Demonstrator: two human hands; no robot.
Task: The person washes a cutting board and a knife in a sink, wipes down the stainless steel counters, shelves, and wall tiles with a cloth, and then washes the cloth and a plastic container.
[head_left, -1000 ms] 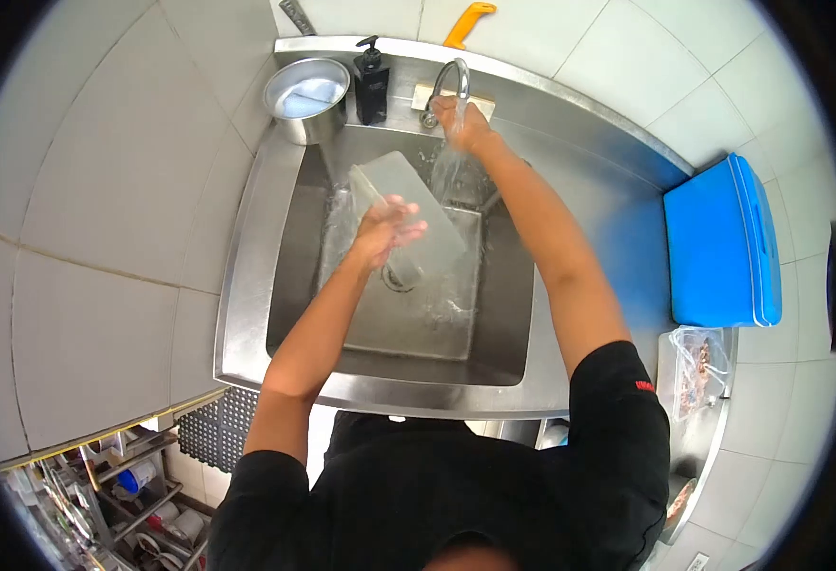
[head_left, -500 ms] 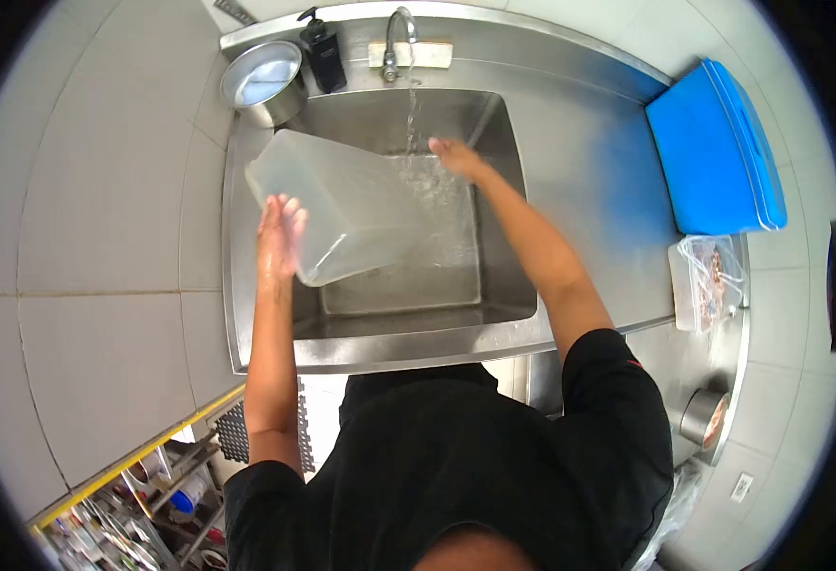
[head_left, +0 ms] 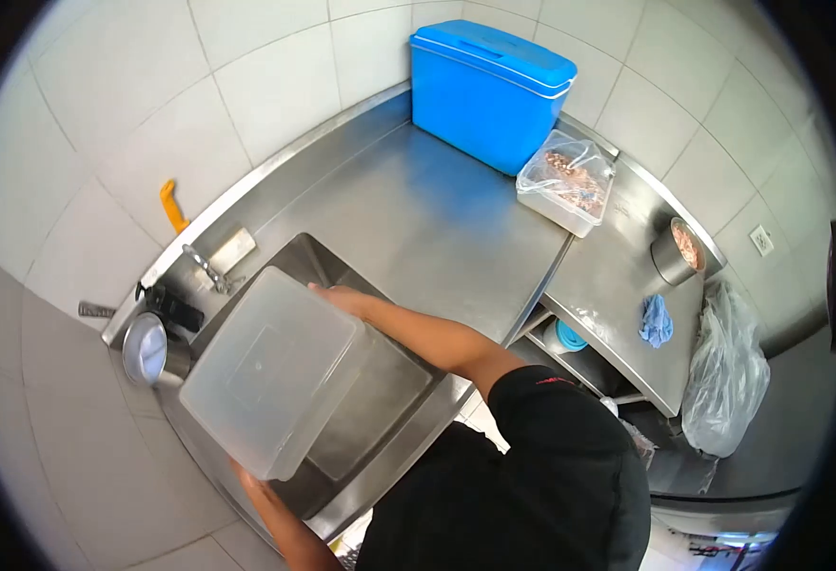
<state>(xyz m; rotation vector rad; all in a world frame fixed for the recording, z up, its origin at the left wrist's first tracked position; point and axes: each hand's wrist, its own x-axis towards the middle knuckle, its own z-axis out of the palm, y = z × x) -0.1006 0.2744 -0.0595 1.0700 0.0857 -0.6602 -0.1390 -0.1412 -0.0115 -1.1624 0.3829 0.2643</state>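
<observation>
A translucent plastic container (head_left: 270, 366) is tilted over the steel sink (head_left: 384, 404), its flat side facing up. My right hand (head_left: 339, 298) grips its upper right edge, with the fingers partly hidden behind it. At the lower edge, my left hand (head_left: 246, 476) holds the container from below, and most of its fingers are out of sight. The tap (head_left: 210, 271) stands behind the container, and no running water shows.
A blue cooler (head_left: 489, 90) stands at the back of the counter beside a tub of food in plastic (head_left: 565, 186). Farther right are a steel pot (head_left: 675, 255) and a blue cloth (head_left: 656, 321). A metal pot (head_left: 172, 357) and black bottle (head_left: 175, 309) flank the sink.
The view has turned to the right. The container has been raised and turned over, and my right hand has gone from under the tap to its edge.
</observation>
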